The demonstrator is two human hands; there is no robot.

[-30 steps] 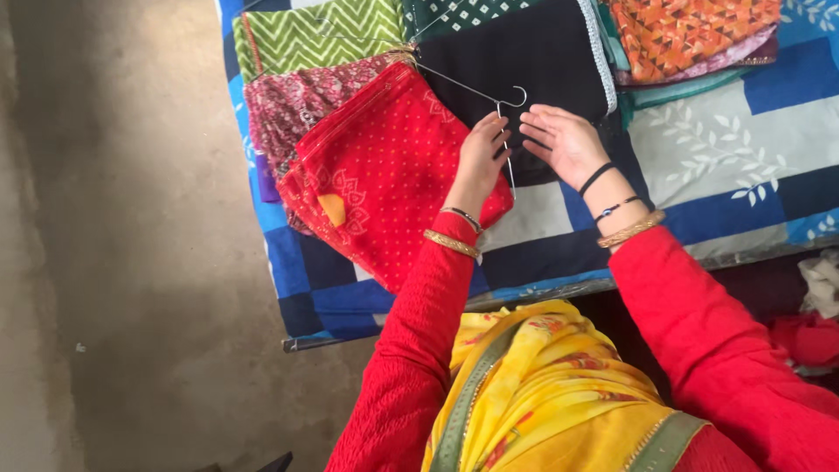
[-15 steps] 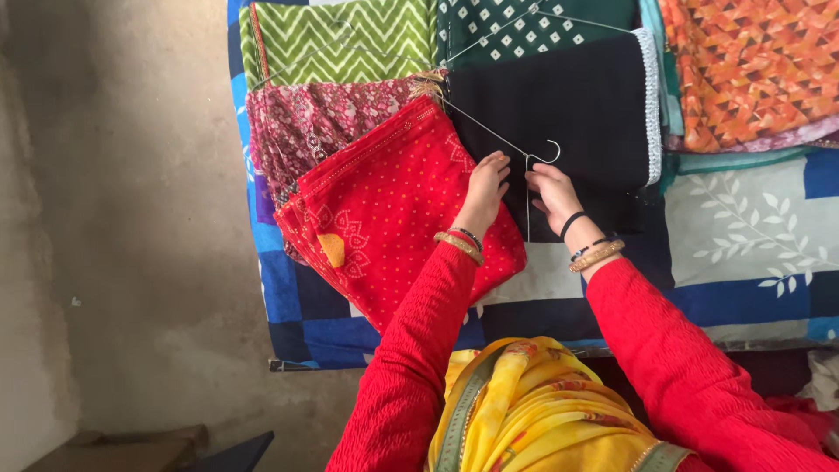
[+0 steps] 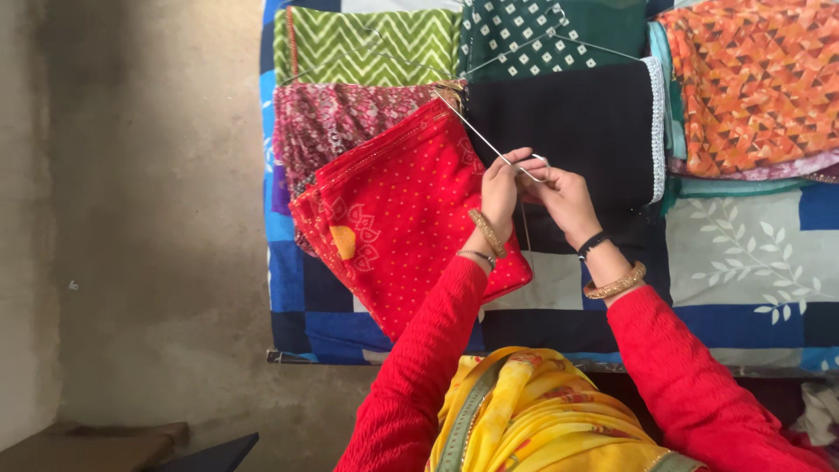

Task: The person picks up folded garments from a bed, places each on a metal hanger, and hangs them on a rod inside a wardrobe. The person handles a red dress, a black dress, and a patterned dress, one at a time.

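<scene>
Patchwork bedcover (image 3: 752,253) carries folded fabrics. Both hands, left hand (image 3: 500,188) and right hand (image 3: 566,194), pinch a wire hanger (image 3: 489,144) at its hook; it looks light, stiff and thin.

I see both hands, left (image 3: 500,188) and right (image 3: 564,194), pinching a wire hanger (image 3: 489,144) above the red folded cloth (image 3: 398,218) and black cloth (image 3: 568,122).

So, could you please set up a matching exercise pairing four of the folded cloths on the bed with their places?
Things:
1. red cloth
2. green zigzag cloth
3. black cloth
4. orange cloth

Places:
A. far right
B. top left
C. beyond the hands
D. under the left hand

Pairs: 1-D, 2-B, 3-C, 4-A
</scene>
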